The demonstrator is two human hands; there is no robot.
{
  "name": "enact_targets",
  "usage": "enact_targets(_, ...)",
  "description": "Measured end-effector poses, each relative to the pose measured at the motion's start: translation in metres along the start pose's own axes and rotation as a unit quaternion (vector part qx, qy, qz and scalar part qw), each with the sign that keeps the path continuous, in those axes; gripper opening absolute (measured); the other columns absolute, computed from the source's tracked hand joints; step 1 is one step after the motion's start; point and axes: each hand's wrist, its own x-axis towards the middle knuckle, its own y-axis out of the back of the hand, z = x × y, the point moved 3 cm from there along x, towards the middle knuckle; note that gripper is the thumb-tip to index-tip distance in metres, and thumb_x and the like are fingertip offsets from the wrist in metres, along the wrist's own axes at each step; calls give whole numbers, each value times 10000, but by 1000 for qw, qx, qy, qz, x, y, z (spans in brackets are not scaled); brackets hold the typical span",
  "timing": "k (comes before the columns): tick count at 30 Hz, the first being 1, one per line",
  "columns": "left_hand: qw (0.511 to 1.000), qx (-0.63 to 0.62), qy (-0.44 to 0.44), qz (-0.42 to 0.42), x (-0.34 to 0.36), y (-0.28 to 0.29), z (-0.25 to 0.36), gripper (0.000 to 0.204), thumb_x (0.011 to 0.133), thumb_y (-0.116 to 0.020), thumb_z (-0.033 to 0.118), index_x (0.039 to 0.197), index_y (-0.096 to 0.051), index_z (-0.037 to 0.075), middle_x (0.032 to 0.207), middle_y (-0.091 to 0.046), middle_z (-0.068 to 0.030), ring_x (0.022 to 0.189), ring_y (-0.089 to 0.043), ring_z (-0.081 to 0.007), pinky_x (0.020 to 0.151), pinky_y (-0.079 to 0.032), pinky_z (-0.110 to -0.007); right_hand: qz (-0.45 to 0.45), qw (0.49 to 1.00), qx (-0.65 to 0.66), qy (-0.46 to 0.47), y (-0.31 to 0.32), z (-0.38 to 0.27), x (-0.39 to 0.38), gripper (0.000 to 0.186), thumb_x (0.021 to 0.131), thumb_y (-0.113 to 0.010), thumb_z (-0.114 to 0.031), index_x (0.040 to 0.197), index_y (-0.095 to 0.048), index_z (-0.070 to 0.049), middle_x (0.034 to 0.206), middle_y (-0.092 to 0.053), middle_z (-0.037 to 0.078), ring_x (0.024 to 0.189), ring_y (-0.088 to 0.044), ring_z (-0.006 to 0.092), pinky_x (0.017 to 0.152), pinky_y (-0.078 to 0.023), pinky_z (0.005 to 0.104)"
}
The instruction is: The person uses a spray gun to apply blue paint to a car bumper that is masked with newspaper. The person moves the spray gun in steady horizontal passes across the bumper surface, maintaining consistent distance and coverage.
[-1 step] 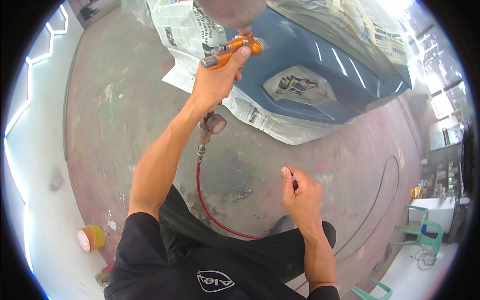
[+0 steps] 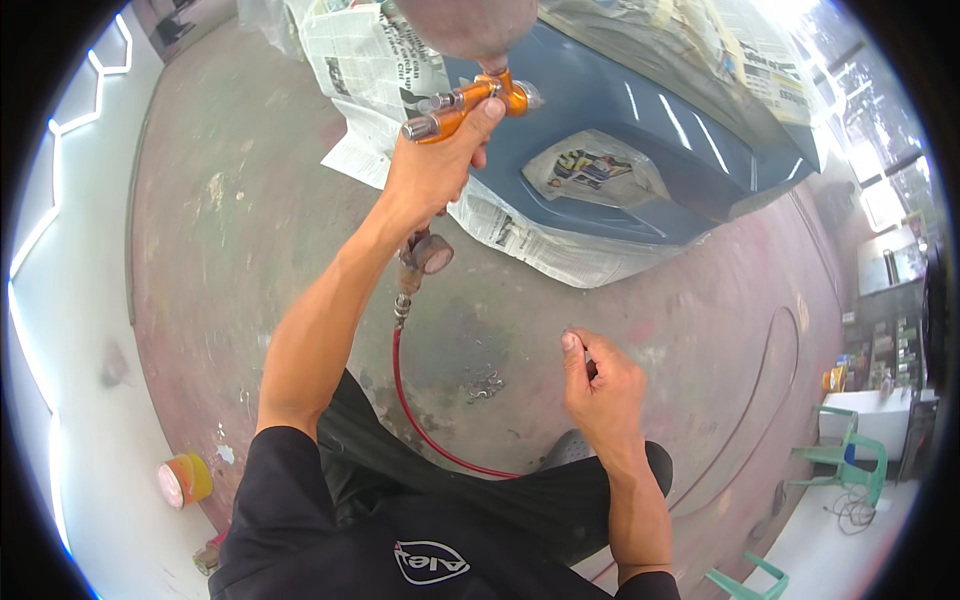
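Observation:
My left hand [image 2: 445, 155] grips an orange spray gun [image 2: 462, 115] with a large metal cup [image 2: 467, 22] on top. A round gauge [image 2: 436, 254] hangs below the grip, joined to a red hose [image 2: 408, 395]. The gun's nozzle points at a blue-grey painted vehicle panel [image 2: 662, 117], whose oval recess holds masking paper [image 2: 595, 175]. My right hand [image 2: 603, 380] is closed low in front of me, apart from the gun; whatever is between its fingers is too small to make out.
Newspaper masking [image 2: 370, 75] surrounds the panel. A yellow bucket [image 2: 190, 478] stands by the lit left wall [image 2: 70, 330]. A long hose [image 2: 783, 325] loops over the stained floor [image 2: 240, 250]. Green plastic chairs [image 2: 845, 455] and a cluttered white counter [image 2: 865, 410] are at the right.
The spray gun in my left hand has shifted very slightly right and down. My right hand looks unchanged.

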Motion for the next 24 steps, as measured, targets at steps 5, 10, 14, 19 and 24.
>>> enact_targets(5,997,-59,6,-58,-7,2,7,503,1074,-692,549,1019,-665,49,760,-607,-22,459,-438,-60,422,-349,-255,23,999,8,-30,14,0,-5,191,1063,-753,-188,1078,-797,-3,820,-746,115,586,-573,134,572,-468,303)
enact_targets(10,999,3,-28,23,37,47,-1,526,1068,-693,565,1003,-656,45,757,-600,-23,431,-426,-68,399,-330,-263,30,999,6,-20,16,-5,-4,206,1063,-751,-200,1069,-792,2,804,-733,115,596,-569,145,583,-470,317)
enact_targets(14,998,-9,-33,59,72,80,-8,549,1045,-715,588,963,-635,51,749,-597,-18,417,-411,-62,377,-287,-273,26,999,1,-35,16,-3,-5,215,1063,-744,-203,1058,-789,7,797,-722,122,607,-580,156,594,-469,325)
enact_targets(19,991,-6,-37,127,112,112,-11,488,1037,-735,550,989,-662,70,741,-604,-4,417,-414,-68,375,-275,-281,12,999,-39,-37,17,3,-8,171,1043,-753,-187,1042,-790,-21,850,-751,131,602,-618,227,584,-486,355)
enact_targets(24,976,1,-92,198,146,134,-5,499,1025,-742,545,1113,-728,54,761,-645,-31,443,-460,-90,396,-370,-289,18,998,-37,-44,19,3,-12,178,1051,-747,-201,1040,-794,-29,856,-759,130,610,-634,225,586,-496,360)
